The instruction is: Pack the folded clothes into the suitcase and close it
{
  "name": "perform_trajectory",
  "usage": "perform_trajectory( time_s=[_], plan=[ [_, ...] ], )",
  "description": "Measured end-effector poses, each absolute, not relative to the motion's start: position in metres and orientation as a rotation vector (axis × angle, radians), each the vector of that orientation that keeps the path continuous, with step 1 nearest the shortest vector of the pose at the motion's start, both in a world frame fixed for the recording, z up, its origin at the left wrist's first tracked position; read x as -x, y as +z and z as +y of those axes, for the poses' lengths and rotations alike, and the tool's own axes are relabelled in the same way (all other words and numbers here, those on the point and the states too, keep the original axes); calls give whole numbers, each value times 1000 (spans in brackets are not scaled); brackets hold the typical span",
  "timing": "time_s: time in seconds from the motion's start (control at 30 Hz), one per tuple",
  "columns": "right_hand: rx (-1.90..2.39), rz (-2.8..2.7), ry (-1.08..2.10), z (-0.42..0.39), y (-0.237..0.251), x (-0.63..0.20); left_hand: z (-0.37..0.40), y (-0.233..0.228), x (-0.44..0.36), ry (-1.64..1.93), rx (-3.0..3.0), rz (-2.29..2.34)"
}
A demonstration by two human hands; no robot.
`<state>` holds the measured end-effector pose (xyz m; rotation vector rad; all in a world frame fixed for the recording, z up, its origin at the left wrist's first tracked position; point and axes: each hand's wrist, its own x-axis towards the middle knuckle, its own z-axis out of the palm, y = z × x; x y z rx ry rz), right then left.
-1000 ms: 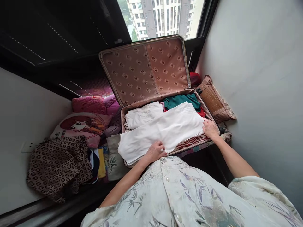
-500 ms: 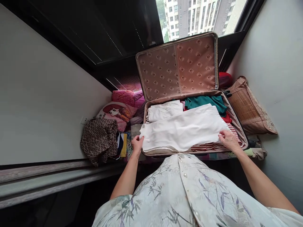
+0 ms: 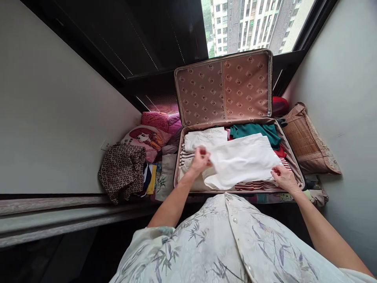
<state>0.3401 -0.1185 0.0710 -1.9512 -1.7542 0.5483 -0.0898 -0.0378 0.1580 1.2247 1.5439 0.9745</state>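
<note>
A white garment, perhaps trousers [image 3: 244,159], lies across the clothes in an open suitcase [image 3: 182,157]. My left hand [image 3: 200,160], slightly blurred, pinches its left end and holds it raised over the case. At the lower right corner of the cloth, my right hand [image 3: 284,177] grips the edge between thumb and fingers. Behind the cloth sit a folded white garment [image 3: 203,138] and a dark green garment [image 3: 256,130]. Red-and-white striped cloth [image 3: 256,186] shows beneath its lower edge, and a black-and-white striped piece [image 3: 187,157] lies left of my left hand.
The suitcase lid [image 3: 224,90] leans upright against the window side. Left of the case are a brown patterned cloth [image 3: 122,171], a cushion with a cartoon figure [image 3: 147,139] and pink bedding [image 3: 156,120]. A brown woven pillow [image 3: 309,137] rests by the right wall.
My left hand has moved right and inward, bringing the left end of the white garment toward its middle. Striped and beige clothes underneath are now uncovered. My right hand keeps its hold.
</note>
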Motion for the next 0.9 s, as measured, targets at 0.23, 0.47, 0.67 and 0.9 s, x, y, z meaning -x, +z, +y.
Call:
perform_trajectory(
  time_s=[0.23, 0.47, 0.67, 0.9],
  plan=[
    [2033, -1587, 597, -146, 73, -350, -39, 121, 63, 1058, -1009, 1501],
    [1916, -1570, 717, -148, 72, -315, -48, 77, 92, 960, -968, 1903],
    [1700, -1625, 989, -94, 89, -200, -49, 68, 77, 944, -994, 1876],
    [1607, -1658, 966, -69, 104, -146, -60, 65, 79, 983, -861, 1721]
  ],
)
